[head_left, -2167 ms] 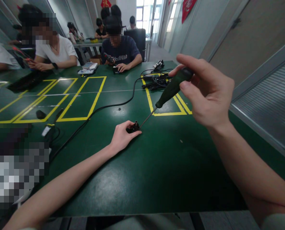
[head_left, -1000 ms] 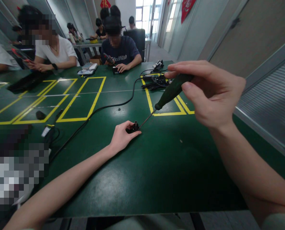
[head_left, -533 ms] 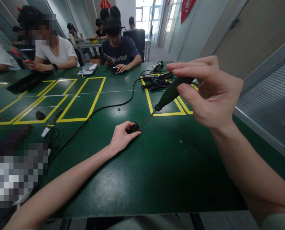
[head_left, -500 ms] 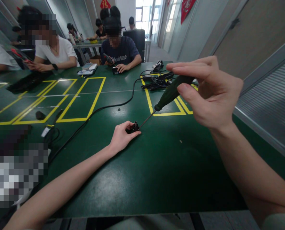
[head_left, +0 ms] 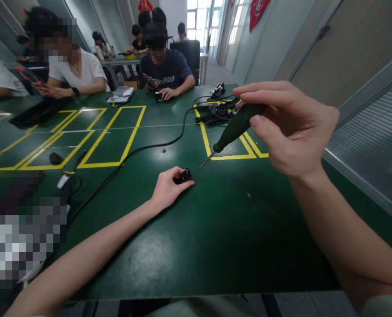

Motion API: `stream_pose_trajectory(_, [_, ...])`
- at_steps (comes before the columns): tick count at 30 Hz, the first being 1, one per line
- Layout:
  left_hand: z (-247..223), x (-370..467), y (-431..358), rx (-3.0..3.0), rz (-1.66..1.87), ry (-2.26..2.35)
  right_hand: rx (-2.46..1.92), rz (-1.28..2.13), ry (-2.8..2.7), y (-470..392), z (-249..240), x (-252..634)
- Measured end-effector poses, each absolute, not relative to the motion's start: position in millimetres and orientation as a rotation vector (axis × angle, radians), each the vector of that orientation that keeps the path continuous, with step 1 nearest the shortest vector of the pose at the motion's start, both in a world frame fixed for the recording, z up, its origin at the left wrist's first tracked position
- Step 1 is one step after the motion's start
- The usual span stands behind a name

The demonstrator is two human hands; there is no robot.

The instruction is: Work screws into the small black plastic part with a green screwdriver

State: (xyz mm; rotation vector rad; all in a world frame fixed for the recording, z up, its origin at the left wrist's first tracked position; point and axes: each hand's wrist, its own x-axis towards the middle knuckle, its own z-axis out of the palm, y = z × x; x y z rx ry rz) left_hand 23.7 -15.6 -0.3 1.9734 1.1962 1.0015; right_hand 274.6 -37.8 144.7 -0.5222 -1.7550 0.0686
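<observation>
My left hand (head_left: 169, 187) rests on the green table and pinches a small black part (head_left: 186, 175) between thumb and fingers. A short cylinder sticks up from that part; its exact kind is too small to make out. My right hand (head_left: 291, 125) grips the dark green handle of a screwdriver (head_left: 232, 132), with thumb and fingers around its upper end. The screwdriver slants down to the left, and its thin metal tip meets the right side of the black part, close to my left thumb.
A black cable (head_left: 143, 149) runs across the table to a pile of black parts (head_left: 215, 115) at the back. Yellow tape (head_left: 130, 136) marks rectangles. A dark connector (head_left: 67, 180) lies at left. Across the table sit a person in a navy shirt (head_left: 169, 66) and another in white (head_left: 90, 68).
My right hand has shifted slightly to the right and its fingers have changed their hold on the screwdriver handle. My left hand and the black part stay in place.
</observation>
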Motion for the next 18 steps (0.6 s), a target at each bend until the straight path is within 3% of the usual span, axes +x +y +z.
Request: stream_pose_trajectory(18, [1.5, 23.7, -16.2, 1.967, 0.99, 1.219, -0.501, 0.221, -1.63, -38.7, 143.3, 269.3])
